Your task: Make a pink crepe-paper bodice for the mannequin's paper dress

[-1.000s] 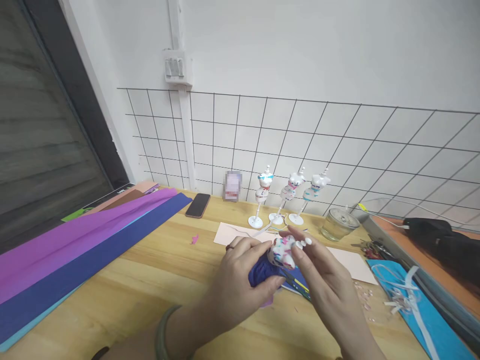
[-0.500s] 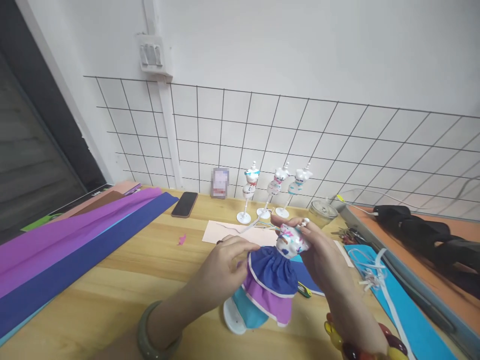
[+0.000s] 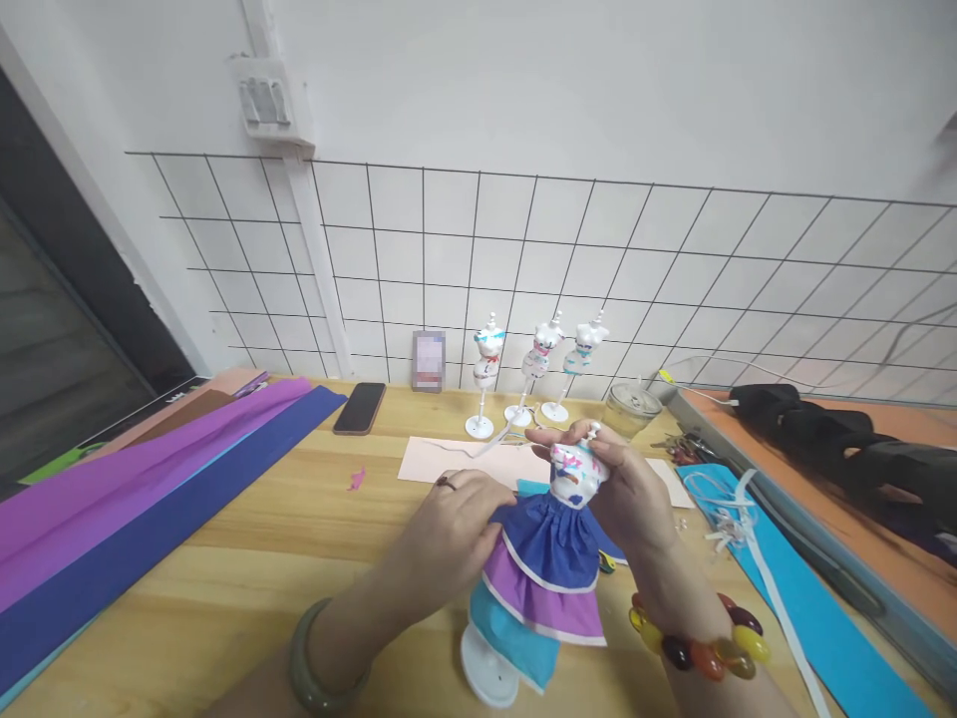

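1. The small mannequin (image 3: 574,477) is between the hands, in front of the person, above the near worktop (image 3: 359,638).
2. The right hand (image 3: 635,489) is closed around its upper body, with fingers by the neck and shoulder. The left hand (image 3: 456,524) seems to pinch the left edge of the navy tier (image 3: 549,548) between fingers and thumb. The hands are apart, joined only through the dressed figure.
3. Below the navy tier, to the right of the left wrist, hang a purple tier (image 3: 544,600) and a turquoise tier (image 3: 514,638).
4. What could go wrong: a hard pull by the left hand might drag the gathered waist askew or loosen it, and a slack right grip might let the figure twist or tip. The yellow-and-dark tool (image 3: 607,563) just beside the right wrist might snag the hem if the skirt swung that way.
5. The long axis leans: the neck points up, toward the right hand's side, and the round white base (image 3: 489,673) lies lower, toward the left forearm. Whether the base touches the worktop, I cannot tell.
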A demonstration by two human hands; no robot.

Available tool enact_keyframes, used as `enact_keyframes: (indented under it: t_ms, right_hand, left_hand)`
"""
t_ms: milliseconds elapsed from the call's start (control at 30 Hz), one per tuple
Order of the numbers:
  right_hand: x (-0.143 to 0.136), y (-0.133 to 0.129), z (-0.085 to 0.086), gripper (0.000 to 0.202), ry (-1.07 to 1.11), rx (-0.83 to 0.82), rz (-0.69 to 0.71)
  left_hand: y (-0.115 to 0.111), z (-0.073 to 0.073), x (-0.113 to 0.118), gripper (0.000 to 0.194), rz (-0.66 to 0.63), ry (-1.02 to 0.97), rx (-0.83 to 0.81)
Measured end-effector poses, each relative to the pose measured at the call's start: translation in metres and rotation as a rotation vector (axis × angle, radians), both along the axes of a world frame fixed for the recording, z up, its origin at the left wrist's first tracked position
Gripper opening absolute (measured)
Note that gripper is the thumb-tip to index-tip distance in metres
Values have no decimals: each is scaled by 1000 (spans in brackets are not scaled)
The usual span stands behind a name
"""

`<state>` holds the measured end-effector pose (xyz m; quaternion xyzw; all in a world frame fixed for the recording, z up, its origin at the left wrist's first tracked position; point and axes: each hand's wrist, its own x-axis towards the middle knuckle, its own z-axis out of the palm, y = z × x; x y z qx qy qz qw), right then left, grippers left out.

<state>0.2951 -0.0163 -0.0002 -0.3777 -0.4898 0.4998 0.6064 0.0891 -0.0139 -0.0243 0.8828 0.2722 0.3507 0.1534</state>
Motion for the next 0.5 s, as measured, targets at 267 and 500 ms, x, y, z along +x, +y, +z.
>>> enact_keyframes:
  t_ms: [267, 500]
  right_hand:
    - [-5, -1, 3, 11, 169, 37, 2]
    - [-5, -1, 6, 11, 233, 47, -22]
  left_hand:
    - [1, -10, 3, 22, 40, 31, 240]
    - [1, -11, 1, 26, 7, 15, 343]
